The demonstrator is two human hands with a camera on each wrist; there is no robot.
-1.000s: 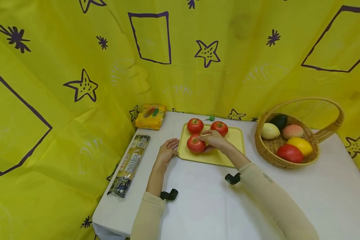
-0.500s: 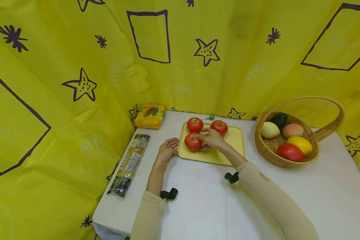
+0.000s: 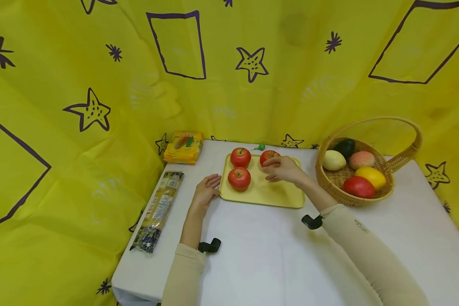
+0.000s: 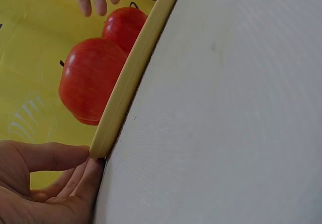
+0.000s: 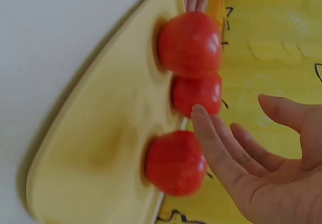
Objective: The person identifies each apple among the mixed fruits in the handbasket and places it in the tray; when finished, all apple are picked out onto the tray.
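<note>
Three red apples stand on the yellow tray (image 3: 264, 193): a front-left apple (image 3: 239, 178), a back-left apple (image 3: 240, 157) and a right apple (image 3: 268, 157), partly covered by my right hand in the head view. My right hand (image 3: 284, 170) hovers over the tray's right half, fingers spread and holding nothing; the right wrist view shows it apart from all three apples (image 5: 176, 163). At the tray's left edge rests my left hand (image 3: 205, 191). Its thumb touches the rim (image 4: 116, 105) near the front corner, with the fingers lying along the outer side.
A wicker basket (image 3: 330, 187) with several fruits stands to the right. On the left lie a yellow packet (image 3: 183, 147) and a long clear-wrapped package (image 3: 158, 212). Behind the tray is a small green item (image 3: 261, 147). A yellow curtain borders the white table (image 3: 248, 255).
My right hand has let go of the front-left apple, after shifting it slightly left, and moved right. The left hand stays at the tray. The head view has turned slightly right.
</note>
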